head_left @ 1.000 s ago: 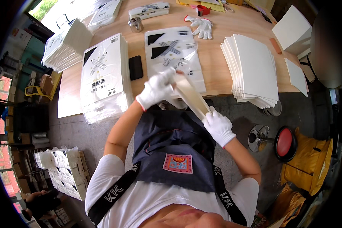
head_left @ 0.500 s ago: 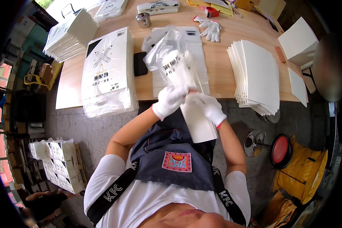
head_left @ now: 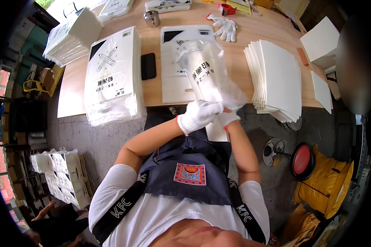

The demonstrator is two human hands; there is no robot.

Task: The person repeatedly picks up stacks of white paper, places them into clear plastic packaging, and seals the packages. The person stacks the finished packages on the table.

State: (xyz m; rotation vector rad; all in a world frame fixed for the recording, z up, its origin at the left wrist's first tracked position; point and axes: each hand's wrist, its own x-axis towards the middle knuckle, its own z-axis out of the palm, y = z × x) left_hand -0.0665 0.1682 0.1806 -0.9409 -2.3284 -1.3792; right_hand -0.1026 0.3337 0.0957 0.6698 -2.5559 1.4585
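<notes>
In front of me at the table's near edge, my left hand (head_left: 200, 115), in a white knitted glove, is closed on the mouth of a clear printed plastic bag (head_left: 206, 74). The bag stretches away from me over the table, tilted and puffed out. My right hand (head_left: 228, 118), gloved too, is at the right side of the bag's mouth; plastic and blur hide its fingers. White paper sheets (head_left: 217, 133) stick out of the mouth toward my apron, below both hands. Under the raised bag lie more flat printed bags (head_left: 175, 88).
Left on the table are a pile of filled packs (head_left: 111, 74), a black phone (head_left: 149, 66) and another stack (head_left: 72, 37). Fanned white sheets (head_left: 278, 78) stand at the right. Farther back are a metal tin (head_left: 151, 19), a spare glove (head_left: 225, 29) and a red tape dispenser (head_left: 228, 9).
The bag has swung right and opened out along the sheets, and less paper sticks out toward me. My left hand has moved right; my right hand has drawn in under the plastic.
</notes>
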